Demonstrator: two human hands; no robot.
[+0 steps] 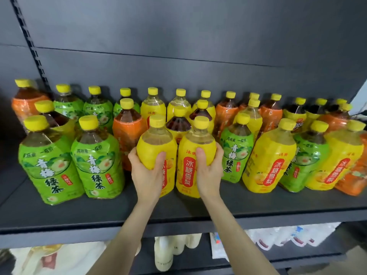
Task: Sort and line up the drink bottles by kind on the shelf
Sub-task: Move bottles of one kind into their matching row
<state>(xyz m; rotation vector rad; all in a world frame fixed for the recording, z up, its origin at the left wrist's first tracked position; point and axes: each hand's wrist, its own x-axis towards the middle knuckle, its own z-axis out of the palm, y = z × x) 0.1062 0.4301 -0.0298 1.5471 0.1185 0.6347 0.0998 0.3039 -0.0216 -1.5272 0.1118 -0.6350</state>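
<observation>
Two yellow-labelled bottles stand side by side at the front middle of the dark shelf (79, 217). My left hand (146, 173) grips the left yellow bottle (155, 147) around its body. My right hand (208, 171) grips the right yellow bottle (190, 155) the same way. Two green-labelled bottles (95, 159) stand at the front left. An orange-labelled bottle (127, 132) stands just behind and left of my left hand. Green, yellow and orange bottles are mixed at the right, among them a yellow bottle (268, 157).
Several more bottles with yellow caps fill the back rows against the dark back panel (178, 36). A slotted upright (29, 42) runs at the left. Below the shelf edge stand white bottles (164, 255) and pale packets (288, 237).
</observation>
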